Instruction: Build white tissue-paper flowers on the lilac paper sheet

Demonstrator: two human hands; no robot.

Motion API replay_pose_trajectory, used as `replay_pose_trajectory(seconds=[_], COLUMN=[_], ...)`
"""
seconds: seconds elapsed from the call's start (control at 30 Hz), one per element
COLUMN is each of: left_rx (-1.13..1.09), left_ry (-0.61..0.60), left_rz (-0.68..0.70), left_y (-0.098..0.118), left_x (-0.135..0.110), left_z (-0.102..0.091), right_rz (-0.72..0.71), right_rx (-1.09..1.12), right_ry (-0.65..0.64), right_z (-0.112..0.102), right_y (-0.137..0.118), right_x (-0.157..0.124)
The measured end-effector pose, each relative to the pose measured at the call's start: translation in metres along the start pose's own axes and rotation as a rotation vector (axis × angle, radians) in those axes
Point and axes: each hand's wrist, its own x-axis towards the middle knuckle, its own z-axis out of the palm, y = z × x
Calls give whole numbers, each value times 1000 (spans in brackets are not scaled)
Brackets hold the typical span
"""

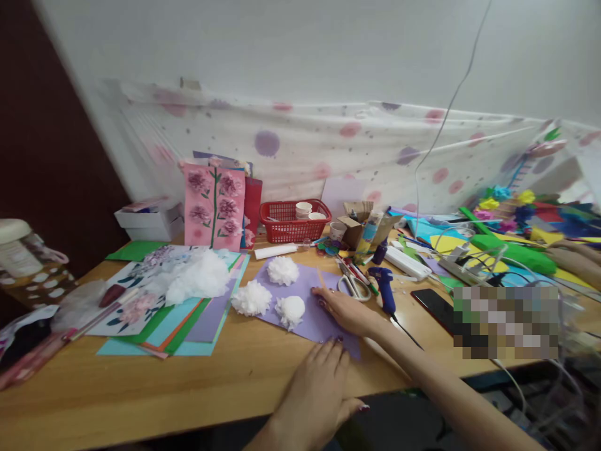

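Note:
A sheet of purple paper (300, 285) lies on the table with three white ruffled paper flowers, one near the back (283, 271), one overlapping its left edge (252, 297) and one nearer me (290, 311). My left hand (317, 382) rests flat at the sheet's near edge, fingers stretched out and thumb apart. On the right part of the sheet, my right hand (345, 310) has its fingers closed around a thin tan stick (321, 274), possibly a pencil; the fingers hide its lower part. White-handled scissors (353, 287) and a blue glue gun (382, 285) lie right of this hand.
Left are coloured papers (201, 326) under white tissue (200, 279). Behind stand a pink flower picture (215, 207) and a red basket (293, 232). Right lie a phone (436, 310), a power strip (462, 272) and cables. Another person's hand (573, 260) is at far right.

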Motion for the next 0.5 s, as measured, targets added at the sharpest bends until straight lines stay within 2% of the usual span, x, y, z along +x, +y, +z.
replay_pose_trajectory(seconds=[0.13,0.27,0.4,0.5], left_rx=[-23,-81,-231,-327], left_ry=[-56,-82,18,150], left_rz=[-18,9,136,183], left_y=[1,-3,-17,-35], left_x=[4,2,-11,-26], left_z=[0,-1,-12,-35], right_rz=[73,124,99,61], right_rx=[-68,-105,-89,-47], right_ry=[73,190,271,312], right_z=[-6,-14,-13,-8], right_y=[22,31,32,32], right_x=[39,39,24,18])
